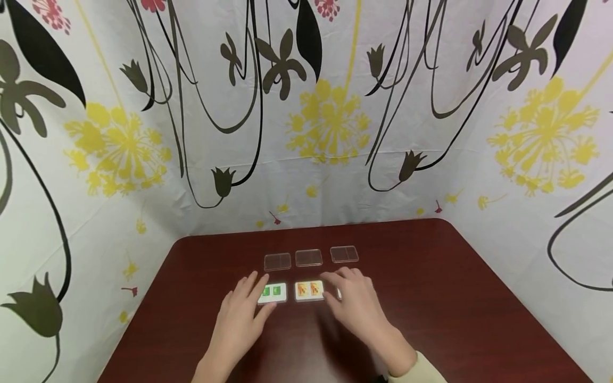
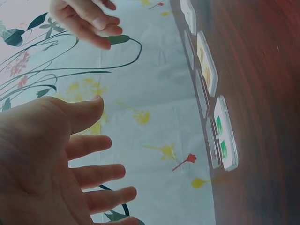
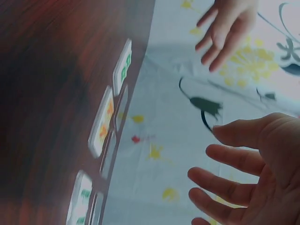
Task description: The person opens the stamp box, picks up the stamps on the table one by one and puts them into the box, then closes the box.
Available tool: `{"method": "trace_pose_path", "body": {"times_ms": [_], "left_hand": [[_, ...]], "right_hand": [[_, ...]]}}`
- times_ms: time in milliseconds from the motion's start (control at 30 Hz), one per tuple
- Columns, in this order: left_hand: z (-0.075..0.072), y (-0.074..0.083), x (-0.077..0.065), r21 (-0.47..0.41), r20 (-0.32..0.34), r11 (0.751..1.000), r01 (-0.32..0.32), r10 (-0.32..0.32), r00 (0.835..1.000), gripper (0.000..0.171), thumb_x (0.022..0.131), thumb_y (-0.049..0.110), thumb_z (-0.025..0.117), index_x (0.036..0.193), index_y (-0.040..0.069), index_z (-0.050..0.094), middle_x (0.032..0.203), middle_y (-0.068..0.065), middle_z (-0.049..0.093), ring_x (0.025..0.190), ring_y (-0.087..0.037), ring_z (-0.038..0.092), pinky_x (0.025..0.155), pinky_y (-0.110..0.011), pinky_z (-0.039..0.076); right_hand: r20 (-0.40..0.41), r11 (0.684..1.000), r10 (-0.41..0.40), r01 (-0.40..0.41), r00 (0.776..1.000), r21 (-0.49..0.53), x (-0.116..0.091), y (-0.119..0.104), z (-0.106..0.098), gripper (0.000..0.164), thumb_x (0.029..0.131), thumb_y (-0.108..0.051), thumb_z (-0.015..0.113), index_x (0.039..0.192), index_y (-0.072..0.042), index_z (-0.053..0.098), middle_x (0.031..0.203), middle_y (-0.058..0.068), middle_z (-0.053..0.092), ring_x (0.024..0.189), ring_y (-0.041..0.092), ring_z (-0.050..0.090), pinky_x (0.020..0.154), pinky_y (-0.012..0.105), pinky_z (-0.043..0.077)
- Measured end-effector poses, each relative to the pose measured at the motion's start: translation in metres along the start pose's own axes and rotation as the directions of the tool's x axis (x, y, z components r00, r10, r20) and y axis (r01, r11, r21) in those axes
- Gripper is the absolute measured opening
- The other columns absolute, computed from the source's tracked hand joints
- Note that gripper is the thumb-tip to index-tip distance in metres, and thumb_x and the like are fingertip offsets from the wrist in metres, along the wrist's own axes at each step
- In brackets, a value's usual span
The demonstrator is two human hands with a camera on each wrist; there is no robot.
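Observation:
In the head view, my left hand [image 1: 238,321] hovers with spread, relaxed fingers beside a white card-like tile with two green pictures [image 1: 273,293]. A similar tile with two orange pictures [image 1: 309,290] lies between my hands. My right hand [image 1: 355,304] is held over the right end of the row, fingers loosely bent and holding nothing. It mostly hides a third tile there; the right wrist view shows that tile [image 3: 79,199] with green marks. Both wrist views show the hands raised above the table, apart from the tiles.
Behind the tiles lie three clear, shallow plastic cases, left [image 1: 278,261], middle [image 1: 308,258] and right [image 1: 344,254]. Everything rests on a dark red-brown table [image 1: 431,298]. A white cloth with printed flowers [image 1: 397,127] hangs around its back and sides.

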State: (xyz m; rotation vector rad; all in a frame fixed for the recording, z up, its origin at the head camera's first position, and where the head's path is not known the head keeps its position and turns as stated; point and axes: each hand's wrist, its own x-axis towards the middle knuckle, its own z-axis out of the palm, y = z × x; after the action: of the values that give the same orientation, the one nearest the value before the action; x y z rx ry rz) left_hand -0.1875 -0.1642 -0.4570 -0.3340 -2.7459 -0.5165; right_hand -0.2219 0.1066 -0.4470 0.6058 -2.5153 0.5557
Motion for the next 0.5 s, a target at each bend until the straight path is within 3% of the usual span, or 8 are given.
{"method": "trace_pose_path", "body": {"times_ms": [267, 500], "left_hand": [[0.008, 0.002, -0.003, 0.008, 0.017, 0.998, 0.059, -0.060, 0.998, 0.069, 0.097, 0.046, 0.065, 0.157, 0.025, 0.039, 0.160, -0.014, 0.033, 0.145, -0.045, 0.029, 0.104, -0.073, 0.028], [0.016, 0.003, -0.001, 0.033, 0.048, 0.996, 0.085, -0.087, 0.995, 0.073, 0.098, 0.050, 0.061, 0.161, 0.032, 0.027, 0.164, -0.008, 0.027, 0.147, -0.044, 0.022, 0.105, -0.076, 0.022]], "right_hand": [[-0.053, 0.990, 0.102, -0.107, 0.993, -0.097, -0.022, 0.038, 0.001, 0.043, 0.081, -0.024, 0.083, 0.123, -0.019, 0.073, 0.114, 0.007, 0.065, 0.111, 0.034, 0.059, 0.085, 0.060, 0.046], [-0.064, 0.981, 0.100, -0.110, 0.993, -0.163, -0.033, 0.060, 0.005, 0.050, 0.080, -0.027, 0.084, 0.128, -0.017, 0.071, 0.125, 0.014, 0.063, 0.118, 0.037, 0.054, 0.088, 0.063, 0.044]]}}
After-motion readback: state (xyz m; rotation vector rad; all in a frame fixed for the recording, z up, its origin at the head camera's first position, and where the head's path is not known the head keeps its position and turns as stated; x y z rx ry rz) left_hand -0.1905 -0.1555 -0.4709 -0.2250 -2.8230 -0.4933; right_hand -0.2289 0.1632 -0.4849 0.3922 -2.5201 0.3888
